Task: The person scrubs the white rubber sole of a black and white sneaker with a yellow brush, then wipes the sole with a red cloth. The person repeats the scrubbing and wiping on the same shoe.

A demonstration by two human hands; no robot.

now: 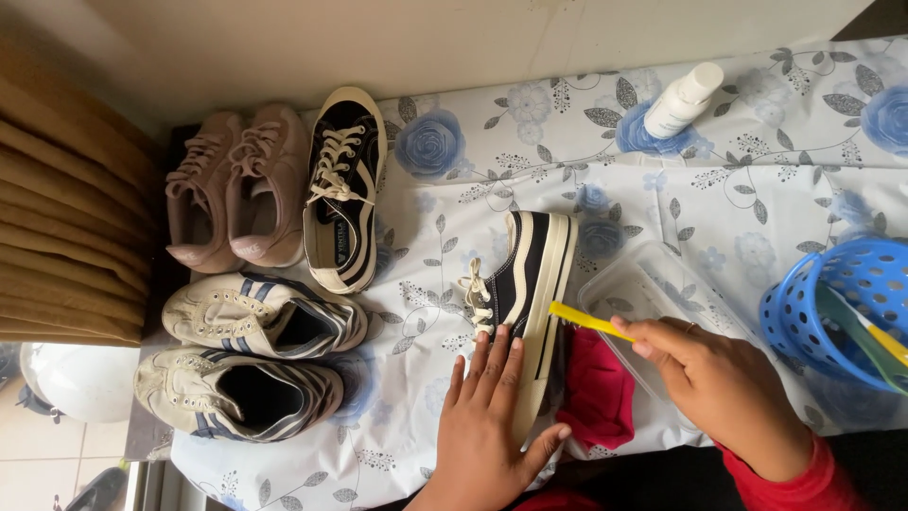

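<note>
My left hand (pixel 487 421) lies flat, fingers spread and extended, pressing on the upper of a black sneaker with a cream sole (pixel 526 303); the thumb sits against the sole edge near me. No closed grasp there, just a palm-down hold. The sneaker lies on its side near the middle of the table, toe pointing away, white laces toward the left.

My right hand (pixel 714 383) has its fingers closed narrowly round the handle of a yellow brush (pixel 586 320). The brush runs leftward from the fingertips, and its far end touches the sneaker's sole. I cannot tell the bristle side from this view. A red sleeve (pixel 799 483) shows at that wrist.

Just beside the sneaker, between the two hands, lies a red cloth (pixel 598 393). Under the right hand sits a clear plastic container (pixel 643 284), partly hidden by the hand.

To the right, at the frame edge, is a blue perforated basket (pixel 832 303). At the far side of the table stands a white bottle (pixel 683 99).

Left of the work area: a second black sneaker (pixel 342 189) resting on its sole, a pair of pink sneakers (pixel 236 185) beside it, and nearer to me a pair of cream sneakers with dark stripes (pixel 251 355).

All rest on a white tablecloth with blue flowers (pixel 757 170).
</note>
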